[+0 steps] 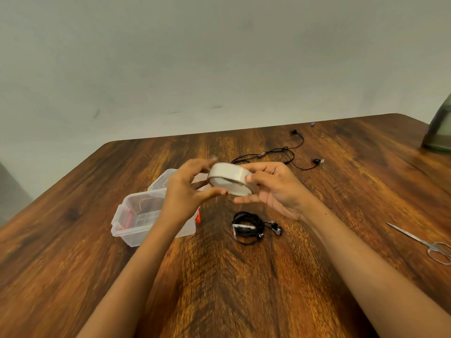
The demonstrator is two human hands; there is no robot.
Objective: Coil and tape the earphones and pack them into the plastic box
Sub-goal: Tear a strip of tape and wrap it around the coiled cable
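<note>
Both hands hold a roll of clear tape (230, 179) above the table's middle. My left hand (186, 189) grips its left side, thumb below and fingers above. My right hand (273, 186) grips its right side, thumb on the roll's outer face. Below them a coiled black earphone (246, 228) with a strip of tape round it lies on the wooden table (219, 289). A second black earphone (288, 152) lies uncoiled farther back. The clear plastic box (136, 220) stands open at the left, partly hidden by my left arm.
Steel scissors (424, 242) lie near the table's right edge. A dark green object (439, 130) stands at the far right corner. The box's clear lid (163, 179) sits behind it, and a red piece (198, 217) shows at its right side.
</note>
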